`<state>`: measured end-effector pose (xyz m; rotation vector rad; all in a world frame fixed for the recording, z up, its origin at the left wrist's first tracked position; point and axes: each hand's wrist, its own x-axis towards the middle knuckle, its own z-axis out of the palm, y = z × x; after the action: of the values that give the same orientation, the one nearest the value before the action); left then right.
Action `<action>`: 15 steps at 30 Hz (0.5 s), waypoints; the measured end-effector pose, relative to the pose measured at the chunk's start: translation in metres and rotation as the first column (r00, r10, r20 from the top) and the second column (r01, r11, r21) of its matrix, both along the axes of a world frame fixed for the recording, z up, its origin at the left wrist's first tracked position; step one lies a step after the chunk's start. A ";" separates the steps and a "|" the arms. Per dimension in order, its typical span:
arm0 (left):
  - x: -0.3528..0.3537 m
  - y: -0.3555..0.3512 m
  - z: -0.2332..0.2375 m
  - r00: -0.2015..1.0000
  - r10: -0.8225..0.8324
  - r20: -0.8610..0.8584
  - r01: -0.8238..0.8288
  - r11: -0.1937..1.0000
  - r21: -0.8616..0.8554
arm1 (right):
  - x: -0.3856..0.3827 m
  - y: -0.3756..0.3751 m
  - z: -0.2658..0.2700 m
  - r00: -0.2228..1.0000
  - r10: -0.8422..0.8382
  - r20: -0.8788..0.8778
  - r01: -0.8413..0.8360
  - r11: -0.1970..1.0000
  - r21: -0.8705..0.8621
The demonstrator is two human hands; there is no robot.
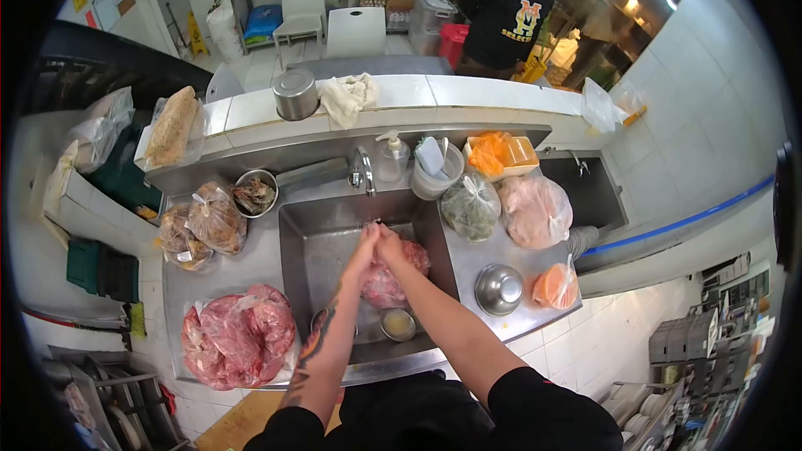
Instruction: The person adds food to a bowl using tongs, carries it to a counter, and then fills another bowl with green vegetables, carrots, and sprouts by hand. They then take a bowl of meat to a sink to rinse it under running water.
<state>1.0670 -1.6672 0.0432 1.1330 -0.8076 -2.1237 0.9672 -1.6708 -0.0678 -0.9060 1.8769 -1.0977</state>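
Both my hands meet over the steel sink point(294, 242), just below the faucet point(362, 172). My left hand point(365, 249) and my right hand point(389, 242) press against each other with fingers together, holding nothing that I can make out. Directly beneath them in the basin lies a bag of pink raw meat point(393, 277). A small metal cup point(398, 324) stands on the sink floor near the front, and a drain point(317, 317) shows beside my left forearm.
A big bag of red meat point(239, 336) lies left of the sink, bagged food point(205, 221) behind it. Right of the sink: a steel bowl point(499, 288), an orange bag point(555, 286), bagged greens point(471, 207), pale meat point(533, 210). A person in black point(505, 17) stands beyond the counter.
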 end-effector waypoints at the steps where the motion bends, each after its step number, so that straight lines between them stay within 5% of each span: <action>1: -0.002 0.022 -0.011 0.997 0.042 -0.066 -0.037 0.997 0.074 | 0.003 0.015 -0.010 0.960 0.112 -0.258 -0.087 0.990 0.107; 4: -0.001 0.057 -0.054 0.983 0.096 -0.156 -0.053 0.963 0.263 | 0.027 0.055 -0.054 0.885 0.182 -0.428 -0.235 0.969 -0.074; 7: 0.004 0.078 -0.056 0.982 0.052 -0.181 0.025 0.918 0.396 | 0.027 0.100 0.009 0.847 0.415 -0.332 -0.401 0.909 0.111; 10: 0.002 0.091 -0.048 0.995 0.019 -0.093 0.009 0.957 0.290 | 0.009 0.133 0.088 0.825 0.486 -0.287 -0.461 0.874 0.153; 13: -0.008 0.103 0.026 1.000 0.022 -0.017 -0.022 0.999 0.046 | -0.008 0.153 0.144 0.763 0.521 -0.383 -0.530 0.843 0.091; 15: -0.012 0.111 0.070 0.999 0.042 -0.004 -0.042 0.984 -0.172 | -0.017 0.172 0.182 0.810 0.401 -0.429 -0.525 0.822 -0.222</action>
<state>1.0550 -1.5567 0.1133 1.0489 -0.9394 -1.9778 0.9502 -1.4986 0.1143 -1.7745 1.6176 -0.9868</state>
